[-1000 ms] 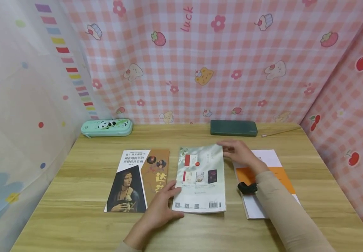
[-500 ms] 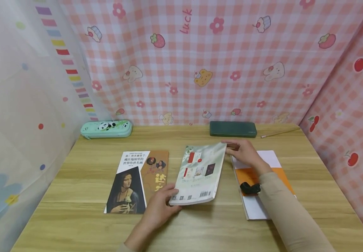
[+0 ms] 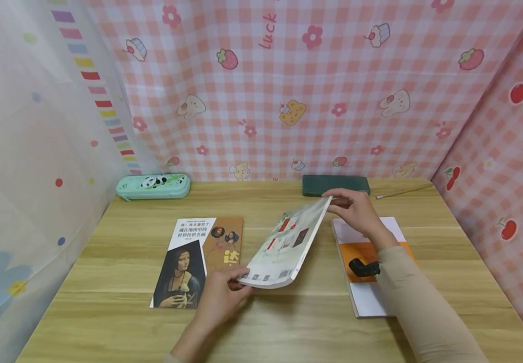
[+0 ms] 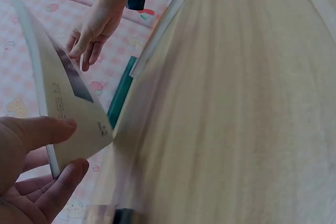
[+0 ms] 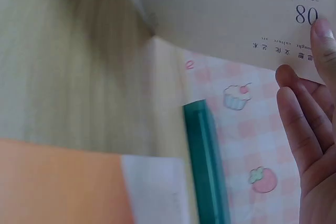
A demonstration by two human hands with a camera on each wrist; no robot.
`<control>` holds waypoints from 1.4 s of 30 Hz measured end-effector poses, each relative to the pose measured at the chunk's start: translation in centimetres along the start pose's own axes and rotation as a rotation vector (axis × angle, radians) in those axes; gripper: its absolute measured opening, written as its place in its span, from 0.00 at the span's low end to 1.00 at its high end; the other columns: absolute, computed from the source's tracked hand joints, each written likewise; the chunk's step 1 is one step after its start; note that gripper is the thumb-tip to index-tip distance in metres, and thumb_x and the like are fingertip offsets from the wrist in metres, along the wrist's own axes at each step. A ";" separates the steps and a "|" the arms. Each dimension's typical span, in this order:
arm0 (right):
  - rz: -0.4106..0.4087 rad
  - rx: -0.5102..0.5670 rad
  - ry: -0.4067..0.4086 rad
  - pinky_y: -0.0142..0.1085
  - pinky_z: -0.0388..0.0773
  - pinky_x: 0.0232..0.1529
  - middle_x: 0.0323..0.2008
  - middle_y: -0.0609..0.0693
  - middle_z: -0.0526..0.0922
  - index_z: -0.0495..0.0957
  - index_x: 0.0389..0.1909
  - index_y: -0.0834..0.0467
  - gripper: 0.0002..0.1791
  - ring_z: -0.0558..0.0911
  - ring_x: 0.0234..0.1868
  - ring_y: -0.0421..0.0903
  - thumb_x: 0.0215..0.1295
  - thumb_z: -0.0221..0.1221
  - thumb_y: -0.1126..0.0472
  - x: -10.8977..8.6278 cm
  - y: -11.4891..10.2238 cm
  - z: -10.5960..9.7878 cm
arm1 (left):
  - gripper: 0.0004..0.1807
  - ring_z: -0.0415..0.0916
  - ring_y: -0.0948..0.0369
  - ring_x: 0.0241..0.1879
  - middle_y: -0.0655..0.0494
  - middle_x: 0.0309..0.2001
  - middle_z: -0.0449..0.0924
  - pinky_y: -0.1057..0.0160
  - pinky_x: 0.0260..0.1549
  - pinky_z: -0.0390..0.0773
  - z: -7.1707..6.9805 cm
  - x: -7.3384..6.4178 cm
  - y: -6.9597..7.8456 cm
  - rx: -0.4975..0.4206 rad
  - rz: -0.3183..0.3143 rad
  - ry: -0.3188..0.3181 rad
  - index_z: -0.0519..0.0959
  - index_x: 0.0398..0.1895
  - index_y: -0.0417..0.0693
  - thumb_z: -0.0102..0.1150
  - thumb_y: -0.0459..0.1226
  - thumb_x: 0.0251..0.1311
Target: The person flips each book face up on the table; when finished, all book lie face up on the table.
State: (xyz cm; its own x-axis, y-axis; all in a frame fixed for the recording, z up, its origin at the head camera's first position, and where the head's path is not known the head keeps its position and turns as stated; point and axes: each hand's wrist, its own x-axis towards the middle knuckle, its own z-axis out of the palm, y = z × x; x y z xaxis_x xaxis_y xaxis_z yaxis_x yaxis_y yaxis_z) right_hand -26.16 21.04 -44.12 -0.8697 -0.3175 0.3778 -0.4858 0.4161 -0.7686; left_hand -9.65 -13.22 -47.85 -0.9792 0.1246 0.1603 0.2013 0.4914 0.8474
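A pale green magazine (image 3: 279, 247) is held tilted over the middle of the table, its right side raised and its back cover toward the head camera. My left hand (image 3: 222, 292) pinches its near left corner between thumb and fingers; the left wrist view shows the thumb on the magazine (image 4: 73, 103). My right hand (image 3: 354, 214) grips the far right corner. In the right wrist view the thumb lies on a plain cover of the magazine (image 5: 231, 19) printed with "08", with fingers behind it.
A book with a portrait (image 3: 182, 277) lies on the left. A white and orange book (image 3: 352, 297) lies under the right forearm. Along the back are a panda pencil case (image 3: 154, 187), a dark green case (image 3: 311, 185) and a thin stick (image 3: 402, 191).
The magazine has gone from lying flat on the table to raised and tilted, right side highest. My right hand has risen with its corner, and my left hand has shifted slightly left and up.
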 end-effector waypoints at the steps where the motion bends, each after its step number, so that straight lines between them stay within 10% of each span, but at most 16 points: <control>1: -0.017 -0.010 0.007 0.31 0.86 0.39 0.41 0.62 0.88 0.83 0.51 0.65 0.17 0.89 0.40 0.48 0.60 0.68 0.73 0.0 -0.8 -0.2 | 0.19 0.85 0.60 0.36 0.37 0.49 0.85 0.73 0.35 0.84 -0.1 0.0 0.0 -0.009 0.003 0.007 0.85 0.47 0.30 0.74 0.23 0.49; 17: 0.054 0.023 0.135 0.26 0.80 0.28 0.35 0.60 0.87 0.84 0.49 0.65 0.15 0.84 0.30 0.32 0.62 0.69 0.67 0.8 -1.5 -0.9 | 0.12 0.87 0.56 0.36 0.42 0.42 0.87 0.67 0.33 0.86 -1.1 0.0 1.4 -0.213 0.080 0.258 0.87 0.41 0.35 0.72 0.22 0.52; 24: 0.090 0.064 0.175 0.26 0.83 0.31 0.36 0.69 0.85 0.80 0.51 0.74 0.14 0.84 0.28 0.33 0.67 0.62 0.73 1.1 -2.5 -1.1 | 0.09 0.86 0.61 0.31 0.47 0.39 0.88 0.67 0.26 0.86 -1.3 -0.2 2.1 -0.106 0.123 0.320 0.89 0.41 0.38 0.72 0.29 0.57; 42: 0.180 0.099 0.176 0.46 0.87 0.32 0.34 0.59 0.85 0.84 0.50 0.67 0.15 0.84 0.27 0.39 0.69 0.65 0.61 1.0 -1.7 -0.5 | 0.18 0.88 0.51 0.39 0.39 0.43 0.87 0.66 0.36 0.86 -0.5 -0.7 1.9 -0.256 0.110 0.272 0.85 0.47 0.32 0.73 0.23 0.51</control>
State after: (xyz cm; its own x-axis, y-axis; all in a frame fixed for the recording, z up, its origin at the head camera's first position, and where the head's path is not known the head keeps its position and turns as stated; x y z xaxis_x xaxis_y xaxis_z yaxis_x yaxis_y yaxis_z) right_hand -26.27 20.47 -42.19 -0.9474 -0.0892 0.3075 -0.3183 0.3648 -0.8750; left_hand -8.58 -12.78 -46.14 -0.9306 -0.0851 0.3560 0.3255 0.2526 0.9112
